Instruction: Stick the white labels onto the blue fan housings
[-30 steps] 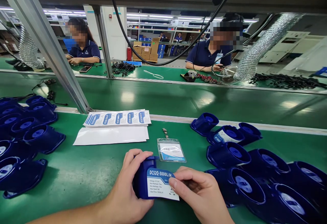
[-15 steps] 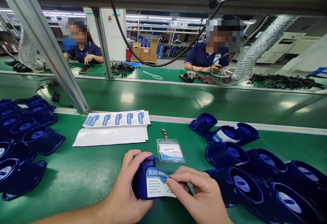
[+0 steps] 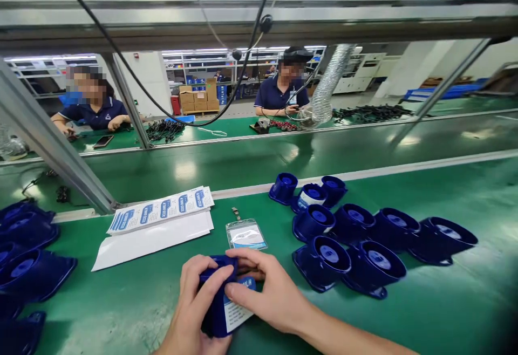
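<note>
A dark blue plastic pump housing [image 3: 216, 312] is held low in front of me. My left hand [image 3: 189, 302] wraps round its left side, fingers closed over the upper edge. On its right-hand face sits a white and blue printed label [image 3: 238, 314], partly covered by my right hand. My right hand [image 3: 273, 287] is closed on the housing, thumb pressed at the label's upper left and fingers behind the top rim. Just beyond my hands lies a badge in a clear sleeve [image 3: 246, 234]. Label sheets [image 3: 162, 213] lie to the left, above white backing paper [image 3: 154, 243].
Several blue housings [image 3: 319, 214] stand on the green bench at right, one bearing a label. More housings [image 3: 32, 271] stand at left. A metal post [image 3: 60, 139] rises at left, and a black cable [image 3: 137, 82] hangs overhead. Two co-workers sit across the conveyor [image 3: 226, 155].
My right hand has shifted from pinching the label's right edge to gripping the housing, with the thumb on the label. The label lies closer against the housing. My view has turned right.
</note>
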`<state>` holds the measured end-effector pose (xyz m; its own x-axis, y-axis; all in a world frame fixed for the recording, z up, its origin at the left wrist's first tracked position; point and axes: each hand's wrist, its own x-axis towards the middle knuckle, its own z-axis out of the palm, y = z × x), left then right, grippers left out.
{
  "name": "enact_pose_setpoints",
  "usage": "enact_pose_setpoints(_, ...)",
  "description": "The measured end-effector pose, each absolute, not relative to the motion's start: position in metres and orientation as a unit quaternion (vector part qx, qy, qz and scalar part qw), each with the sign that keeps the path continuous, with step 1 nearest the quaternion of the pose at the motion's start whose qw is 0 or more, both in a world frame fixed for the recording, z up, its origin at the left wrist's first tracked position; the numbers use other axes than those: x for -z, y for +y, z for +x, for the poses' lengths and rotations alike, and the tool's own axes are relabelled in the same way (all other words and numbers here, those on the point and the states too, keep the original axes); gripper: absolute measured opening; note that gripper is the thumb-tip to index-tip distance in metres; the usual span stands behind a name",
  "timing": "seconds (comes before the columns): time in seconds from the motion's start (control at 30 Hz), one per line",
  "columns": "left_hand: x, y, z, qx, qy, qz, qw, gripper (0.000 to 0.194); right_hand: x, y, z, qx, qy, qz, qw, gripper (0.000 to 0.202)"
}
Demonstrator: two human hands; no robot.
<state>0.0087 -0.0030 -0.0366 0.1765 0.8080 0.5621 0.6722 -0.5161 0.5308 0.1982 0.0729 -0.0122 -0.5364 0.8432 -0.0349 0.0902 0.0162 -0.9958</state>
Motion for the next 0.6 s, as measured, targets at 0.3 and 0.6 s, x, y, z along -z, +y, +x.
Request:
enact_pose_setpoints(0.3, 0.045, 0.0, 0.009, -0.46, 0.514, 0.711, 0.139, 0.059, 0.01, 0.069, 0.199, -0.544, -0.701, -0.365, 0.282, 0.09)
enact_pose_setpoints(0.6, 0.058, 0.007, 0.0, -0.489, 0.485, 0.712, 0.137, 0.063, -0.007, 0.069, 0.201, -0.541, -0.715, -0.378, 0.232, 0.096)
